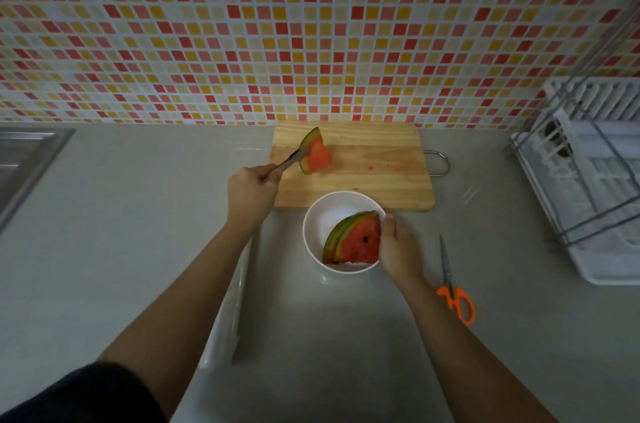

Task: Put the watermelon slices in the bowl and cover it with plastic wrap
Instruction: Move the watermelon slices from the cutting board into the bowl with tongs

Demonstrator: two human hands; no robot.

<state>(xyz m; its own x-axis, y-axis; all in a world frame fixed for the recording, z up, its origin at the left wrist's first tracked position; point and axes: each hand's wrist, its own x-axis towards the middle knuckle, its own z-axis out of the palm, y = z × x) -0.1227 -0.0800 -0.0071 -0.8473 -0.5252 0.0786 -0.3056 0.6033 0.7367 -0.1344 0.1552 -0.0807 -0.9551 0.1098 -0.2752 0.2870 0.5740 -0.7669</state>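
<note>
A white bowl (320,215) stands on the counter just in front of a wooden cutting board (374,163). Several watermelon slices (358,241) lean together inside the bowl on its right side. My right hand (398,246) rests on the bowl's right rim, against those slices. My left hand (251,194) grips metal tongs (285,163), and the tongs pinch one more watermelon slice (316,152) over the board's left end. A roll of plastic wrap (228,312) lies on the counter under my left forearm, partly hidden by it.
Orange-handled scissors (453,291) lie on the counter to the right of the bowl. A white dish rack (588,180) fills the right side. A steel sink (24,163) sits at the far left. A tiled wall backs the counter.
</note>
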